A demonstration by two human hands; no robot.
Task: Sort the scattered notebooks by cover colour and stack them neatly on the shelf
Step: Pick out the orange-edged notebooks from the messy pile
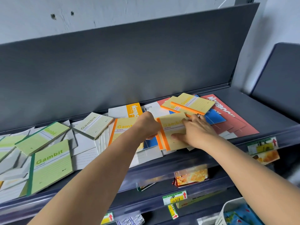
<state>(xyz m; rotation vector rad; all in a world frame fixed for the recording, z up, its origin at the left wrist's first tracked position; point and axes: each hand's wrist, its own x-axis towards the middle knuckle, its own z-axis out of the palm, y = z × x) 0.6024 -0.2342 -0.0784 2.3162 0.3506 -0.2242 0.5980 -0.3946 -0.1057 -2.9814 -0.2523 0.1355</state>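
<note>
Both hands work a pair of orange-spined notebooks (172, 132) mid-shelf (267, 111): left hand (148, 125) fingers clenched on the spine edge, right hand (197, 130) pressing flat w/ fingers spread. Best to square spines first, then slide toward the far-right orange pair (189, 103); green ones (50, 164) sit left.

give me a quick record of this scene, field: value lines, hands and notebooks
left hand: closed on left edge of the orange-spined notebooks
right hand: flat on the same notebooks, fingers spread
green notebooks: scattered, left part of shelf
yellow pair: lying on blue notebook, back right
red notebook: far right, flat
sorting: not yet done
</note>
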